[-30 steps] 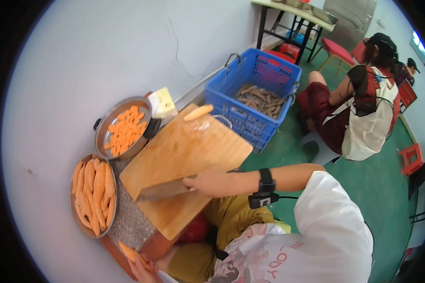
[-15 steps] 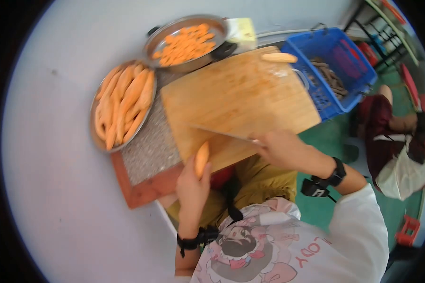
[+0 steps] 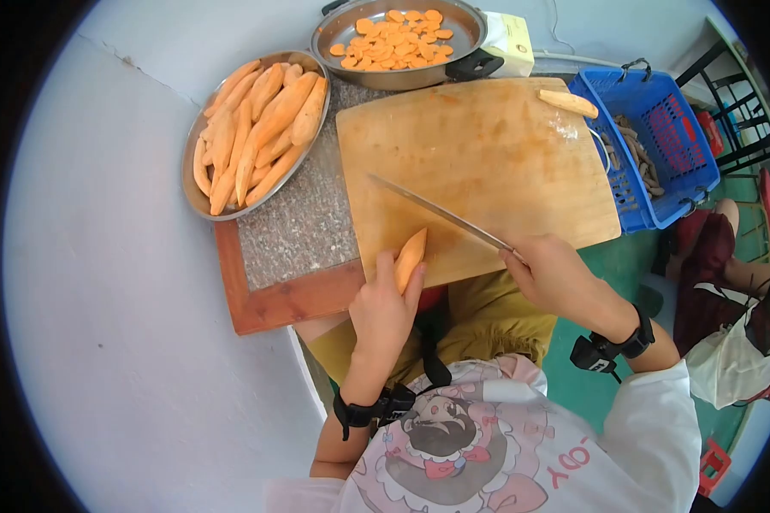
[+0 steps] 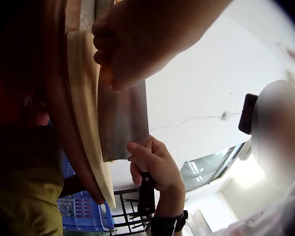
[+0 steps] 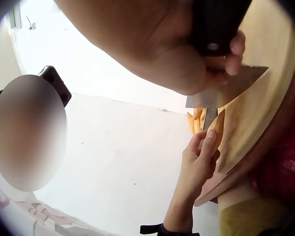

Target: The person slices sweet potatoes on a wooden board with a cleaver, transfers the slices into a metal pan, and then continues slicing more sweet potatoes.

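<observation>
My left hand (image 3: 381, 312) grips a peeled orange sweet potato (image 3: 411, 256) at the near edge of the wooden cutting board (image 3: 488, 154), its pointed tip angled up and away. In my right hand (image 3: 552, 274) is a cleaver (image 3: 441, 212), held by its black handle (image 4: 146, 194). The blade stands nearly on edge over the board, slanting toward the far left, beyond the sweet potato's tip. Thumb and fingers wrap the sweet potato (image 5: 219, 127) in the right wrist view. Another peeled sweet potato (image 3: 569, 103) lies at the board's far right corner.
An oval metal tray (image 3: 198, 192) of peeled sweet potatoes sits left on the stone-topped table (image 3: 304, 231). Behind the board is a pan (image 3: 393, 81) with orange slices, beside a yellow-and-white packet (image 3: 515, 47). A blue crate (image 3: 701, 162) holds brown roots at right; a seated person (image 3: 701, 265) is beyond.
My left hand has brought the sweet potato from beyond the table's near left edge up to the board. The cleaver has turned from lying flatter to nearly edge-on. The head view has shifted.
</observation>
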`<state>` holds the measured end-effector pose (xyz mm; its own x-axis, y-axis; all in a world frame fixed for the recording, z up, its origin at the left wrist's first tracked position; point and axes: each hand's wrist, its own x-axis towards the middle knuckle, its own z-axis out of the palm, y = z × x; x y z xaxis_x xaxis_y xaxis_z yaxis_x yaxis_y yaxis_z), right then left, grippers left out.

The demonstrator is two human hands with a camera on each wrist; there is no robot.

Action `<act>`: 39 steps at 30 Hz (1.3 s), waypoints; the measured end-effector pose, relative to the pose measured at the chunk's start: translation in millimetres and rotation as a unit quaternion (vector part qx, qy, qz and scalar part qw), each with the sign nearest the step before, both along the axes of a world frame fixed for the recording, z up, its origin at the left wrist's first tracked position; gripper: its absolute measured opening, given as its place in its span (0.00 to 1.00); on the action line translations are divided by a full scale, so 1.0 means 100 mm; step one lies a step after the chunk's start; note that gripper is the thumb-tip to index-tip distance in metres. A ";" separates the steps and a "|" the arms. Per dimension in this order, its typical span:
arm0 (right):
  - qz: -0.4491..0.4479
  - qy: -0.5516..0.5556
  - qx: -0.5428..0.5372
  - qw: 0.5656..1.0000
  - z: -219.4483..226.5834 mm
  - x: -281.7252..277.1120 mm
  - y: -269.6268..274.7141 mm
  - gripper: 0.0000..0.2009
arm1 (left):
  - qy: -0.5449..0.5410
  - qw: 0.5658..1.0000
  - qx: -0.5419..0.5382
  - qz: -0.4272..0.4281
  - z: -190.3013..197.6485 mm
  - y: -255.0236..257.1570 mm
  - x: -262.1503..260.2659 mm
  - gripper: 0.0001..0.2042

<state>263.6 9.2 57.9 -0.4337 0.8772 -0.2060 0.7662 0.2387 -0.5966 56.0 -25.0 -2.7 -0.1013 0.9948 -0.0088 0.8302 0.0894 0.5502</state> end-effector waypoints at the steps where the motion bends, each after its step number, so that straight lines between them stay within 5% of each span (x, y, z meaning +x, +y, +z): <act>1: -0.009 0.024 0.014 1.000 0.02 -0.01 -0.04 0.12 | -0.001 1.000 -0.008 0.002 -0.01 -0.02 0.00 0.15; 27: 0.027 -0.020 -0.052 0.998 0.05 -0.02 -0.04 0.11 | 0.033 0.999 0.008 -0.032 -0.01 -0.01 0.01 0.12; 39: 0.025 0.054 -0.013 0.998 0.06 -0.12 0.05 0.11 | 0.087 0.995 0.025 -0.049 -0.05 -0.01 -0.03 0.12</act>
